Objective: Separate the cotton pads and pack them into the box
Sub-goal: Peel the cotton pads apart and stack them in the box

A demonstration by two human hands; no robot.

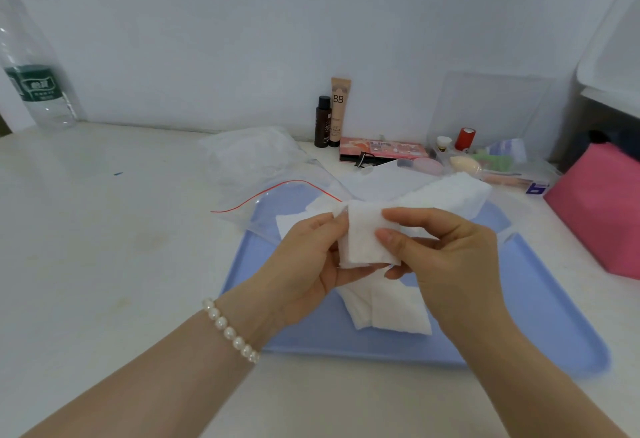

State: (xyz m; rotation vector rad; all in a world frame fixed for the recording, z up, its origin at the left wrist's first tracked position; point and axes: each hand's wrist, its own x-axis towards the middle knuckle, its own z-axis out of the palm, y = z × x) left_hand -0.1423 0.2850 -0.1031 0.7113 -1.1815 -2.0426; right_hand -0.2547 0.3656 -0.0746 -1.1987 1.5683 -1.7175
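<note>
Cotton pad pinched between left hand and right hand, above blue tray, more pads at 6 o'clock below it, zip bag at 11 o'clock.

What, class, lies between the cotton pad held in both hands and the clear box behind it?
Nothing blocks it in the air. Both the left hand and right hand pinch the cotton pad above the blue tray. A row of white pads lies on the way to the clear box, low enough to lift over.

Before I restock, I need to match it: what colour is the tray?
Light blue tray, head view.
</note>
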